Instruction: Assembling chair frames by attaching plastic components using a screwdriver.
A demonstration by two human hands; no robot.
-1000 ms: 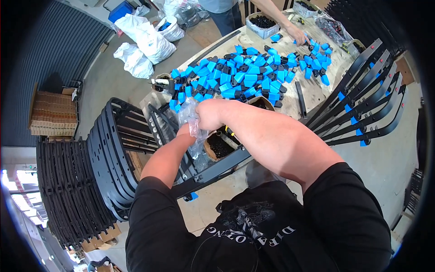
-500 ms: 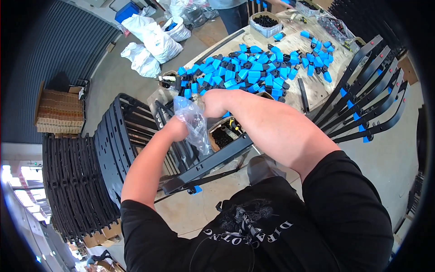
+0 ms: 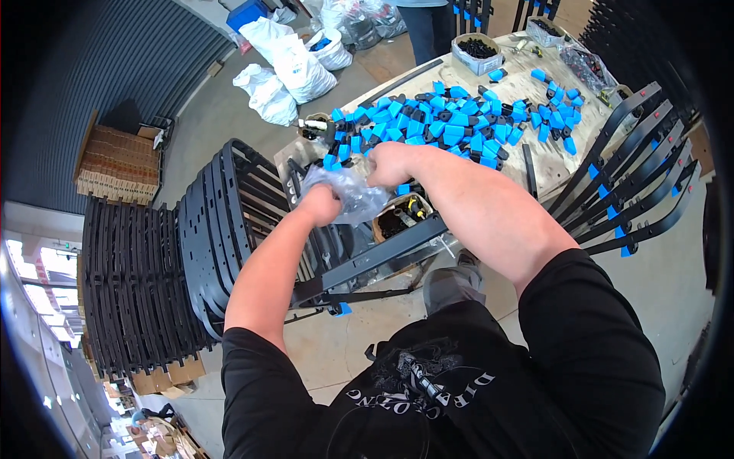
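Head view looks down on both hands gripping a crumpled clear plastic bag (image 3: 353,195) above the near edge of a worktable (image 3: 535,164). Left hand (image 3: 319,205) is closed on the bag's left side; right hand (image 3: 391,164) pinches its top right. Just beneath the bag sits an open cardboard box (image 3: 397,218) holding dark small parts, with a long black bar (image 3: 382,256) running below it. Blue and black plastic clips (image 3: 451,126) cover the table farther off. Stacked black frames (image 3: 222,222) stand to the left, more black frames with blue tips (image 3: 634,183) to the right.
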